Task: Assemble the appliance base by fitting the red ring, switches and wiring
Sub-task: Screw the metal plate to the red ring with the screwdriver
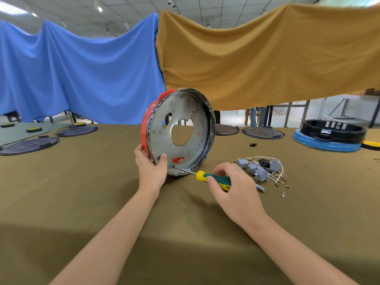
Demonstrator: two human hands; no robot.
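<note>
While our left hand point(151, 167) grips the upright metal base point(181, 130) by its rim, our right hand point(232, 186), closed around the screwdriver point(211, 178), should keep the tip square in the screw near the red ring point(146, 128).

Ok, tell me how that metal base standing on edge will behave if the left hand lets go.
The metal base stands on its round rim, so it would probably roll or tip flat. It looks like thin, stiff sheet metal, likely light. Only the left hand steadies it.

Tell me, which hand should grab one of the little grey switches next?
Probably the right hand, once it puts down the screwdriver: the grey switches lie just beyond it. The left hand is busy holding the metal base upright on its edge.
</note>
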